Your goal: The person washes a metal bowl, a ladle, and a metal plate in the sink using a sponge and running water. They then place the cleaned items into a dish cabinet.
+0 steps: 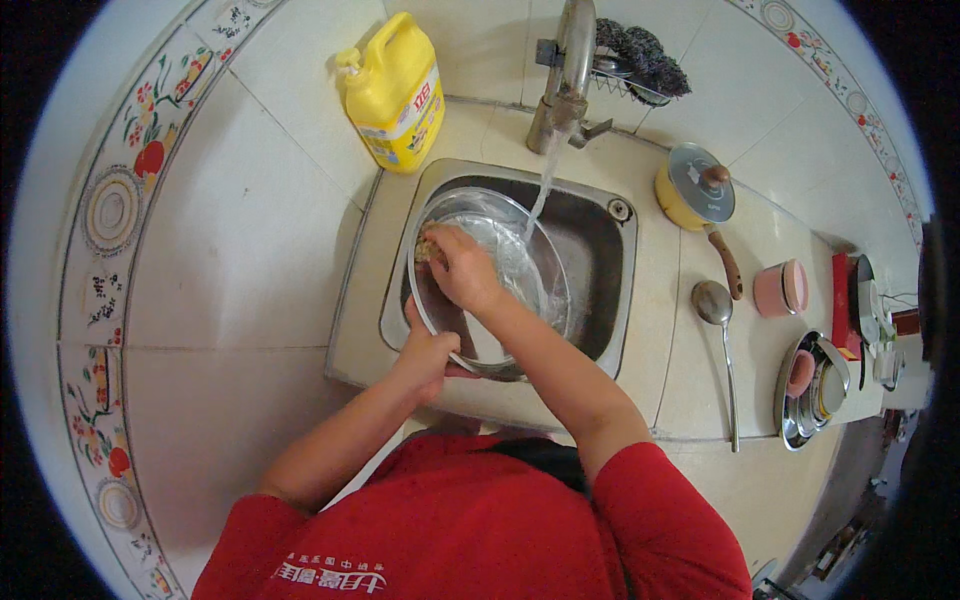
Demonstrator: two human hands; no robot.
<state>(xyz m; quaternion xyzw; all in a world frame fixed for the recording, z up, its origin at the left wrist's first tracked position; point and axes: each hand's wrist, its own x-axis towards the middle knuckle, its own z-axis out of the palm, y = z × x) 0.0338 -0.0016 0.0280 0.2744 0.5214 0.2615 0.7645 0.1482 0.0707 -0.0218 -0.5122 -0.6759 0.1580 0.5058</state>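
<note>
A round stainless steel basin (491, 201) rests tilted in the metal sink (600, 300). My left hand (427, 356) grips its near-left rim, thumb on the inside and fingers beneath. Inside the basin, my right hand (461, 266) presses a tan scrubbing pad (429, 250) against the left wall. A stream of water (546, 180) falls from the faucet (566, 90) into the basin's far right part, where the water looks clear and rippled. My right forearm hides some of the basin's near side.
Left of the faucet stands a yellow detergent jug (397, 97). A wire rack (615, 81) holds dark scourers (649, 56). On the right counter are a lidded yellow saucepan (679, 196), a metal ladle (712, 304), a pink lidded container (776, 289) and a metal tray (786, 420) of dishes.
</note>
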